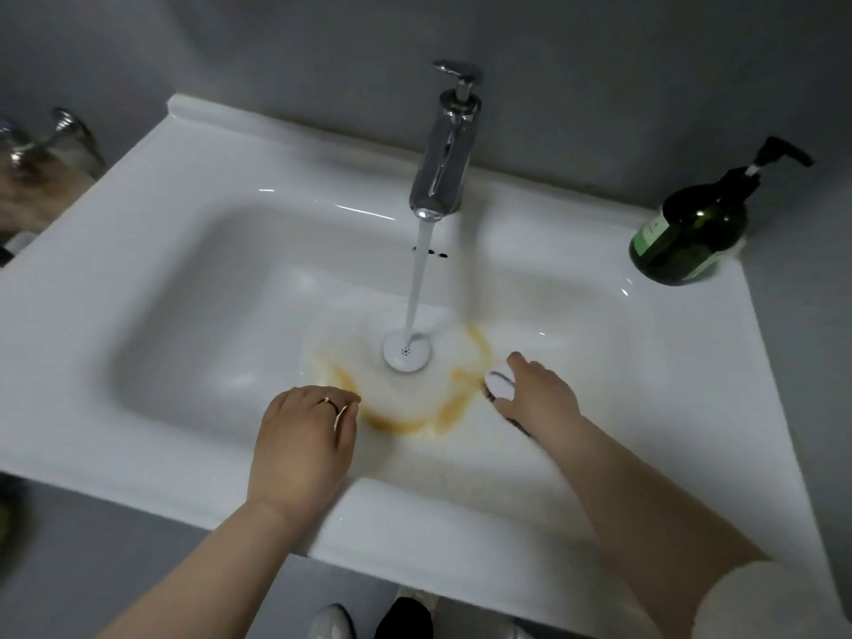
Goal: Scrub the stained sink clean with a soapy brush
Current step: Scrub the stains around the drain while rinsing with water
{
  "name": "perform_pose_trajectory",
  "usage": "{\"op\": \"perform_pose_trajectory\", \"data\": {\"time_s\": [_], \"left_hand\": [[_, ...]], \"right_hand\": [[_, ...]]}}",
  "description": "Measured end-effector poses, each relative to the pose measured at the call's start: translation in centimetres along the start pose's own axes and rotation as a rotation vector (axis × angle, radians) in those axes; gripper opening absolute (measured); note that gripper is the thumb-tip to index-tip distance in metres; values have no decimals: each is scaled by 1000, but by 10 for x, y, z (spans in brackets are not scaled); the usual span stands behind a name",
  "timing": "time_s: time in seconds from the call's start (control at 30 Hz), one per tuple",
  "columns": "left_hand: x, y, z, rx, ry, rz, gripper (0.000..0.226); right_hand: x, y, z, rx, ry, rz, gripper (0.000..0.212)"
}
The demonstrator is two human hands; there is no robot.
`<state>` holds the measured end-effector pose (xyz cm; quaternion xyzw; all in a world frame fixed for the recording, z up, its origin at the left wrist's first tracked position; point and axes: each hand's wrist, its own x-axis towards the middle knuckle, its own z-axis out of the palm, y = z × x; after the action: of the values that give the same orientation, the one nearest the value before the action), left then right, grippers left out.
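A white sink point(193, 279) has a yellow-brown stain ring point(401, 424) around its white drain cap point(407, 353). Water runs from the chrome tap point(442, 163) onto the cap. My right hand point(537, 394) grips a white brush with dark bristles point(500, 384) on the basin floor just right of the stain. My left hand point(302, 442) hovers over the basin's near slope, left of the stain, fingers loosely curled and holding nothing; it wears a ring.
A dark green pump bottle point(691, 228) stands on the sink's back right corner. Chrome fittings point(41, 140) show blurred at the far left. The grey wall rises behind the tap. Shoes point(369, 622) show on the floor below the sink's front edge.
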<state>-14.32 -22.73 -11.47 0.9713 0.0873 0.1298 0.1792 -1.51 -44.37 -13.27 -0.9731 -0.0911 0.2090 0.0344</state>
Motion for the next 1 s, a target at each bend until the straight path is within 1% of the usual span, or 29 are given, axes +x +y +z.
{"op": "perform_pose_trajectory", "data": {"time_s": [0.03,0.07,0.13,0.17,0.2,0.23,0.3,0.33,0.37,0.43,0.5,0.53,0.6,0.67,0.7,0.77,0.8,0.87,0.93,1.0], "left_hand": [[0,1,0,10,-1,-2,39],[1,1,0,18,-10,-3,39],[1,2,0,36,-21,3,38],[1,2,-1,46,-17,5,38],[2,2,-1,51,-14,3,38],[2,2,-1,49,-13,4,38],[1,3,-1,47,3,2,37],[2,2,-1,45,11,-5,37],[3,2,-1,44,10,-13,37],[3,2,0,43,8,-28,38],[5,2,-1,48,10,-35,38],[4,3,-1,48,9,-33,38],[4,4,-1,47,20,-24,37],[3,4,-2,44,26,-12,37],[2,3,-2,40,25,-11,37],[1,2,-2,26,28,-20,38],[1,2,-2,17,33,-31,38],[1,1,-1,6,37,-49,39],[2,1,-1,2,42,-54,39],[3,1,-1,-14,46,-60,39]], "right_hand": [[1,2,-1,22,25,42,45],[-1,-2,0,25,2,15,45],[-10,-17,13,49,-133,-167,46],[-14,-24,16,64,-199,-230,47],[-11,-26,15,62,-210,-244,47],[-4,-22,11,47,-163,-198,47],[11,-11,-2,55,-20,-38,44],[15,-8,-4,67,3,1,45],[12,-11,-4,58,-27,-24,47],[-1,-25,7,82,-196,-195,51],[-16,-37,14,145,-364,-299,47],[-17,-36,12,162,-385,-304,47],[-12,-23,-3,164,-390,-234,49],[-13,-2,-19,98,-458,-168,50],[-17,7,-25,76,-521,-169,44],[-29,9,-32,128,-630,-200,29],[-32,0,-32,186,-643,-226,25],[-30,-26,-23,331,-603,-280,19],[-22,-50,-7,429,-552,-328,24],[-15,-52,1,433,-497,-306,28]]}}
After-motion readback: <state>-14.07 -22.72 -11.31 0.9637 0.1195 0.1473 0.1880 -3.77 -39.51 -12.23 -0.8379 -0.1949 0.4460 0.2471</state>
